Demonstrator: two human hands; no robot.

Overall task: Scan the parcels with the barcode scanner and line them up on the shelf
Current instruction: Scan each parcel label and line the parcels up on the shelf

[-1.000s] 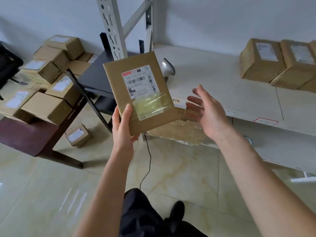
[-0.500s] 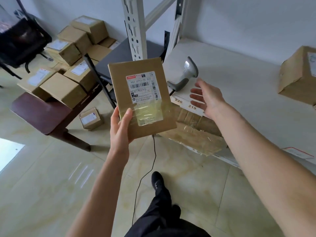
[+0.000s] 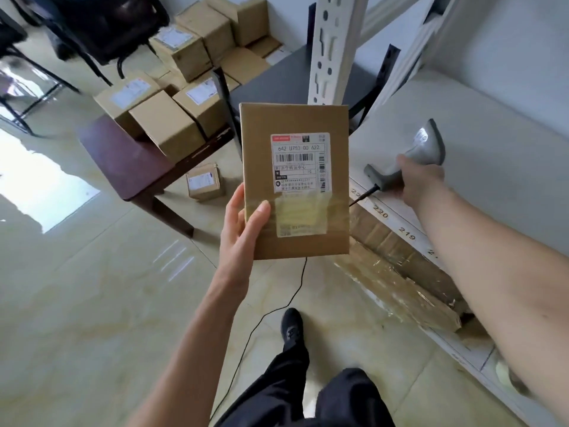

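Parcel (image 3: 295, 180) upright in left hand (image 3: 243, 232); outstretched right hand (image 3: 418, 180) around scanner (image 3: 409, 161) handle.

There is a single view, taken from the person's head and aimed forward and steeply down, so the tiled floor (image 3: 92, 303), the person's dark trousers (image 3: 308, 396) and one black shoe (image 3: 292, 325) fill the lower part. The lens is wide: the white shelf upright (image 3: 332, 47) leans and the edges bow. Closest to the camera are the two forearms, reaching away from the bottom edge. The flat parcel (image 3: 295, 180) sits at mid-frame, its label facing the lens. The white shelf (image 3: 492, 143) runs along the right side; the dark table (image 3: 129, 158) with stacked boxes (image 3: 172, 127) lies farther off, upper left.
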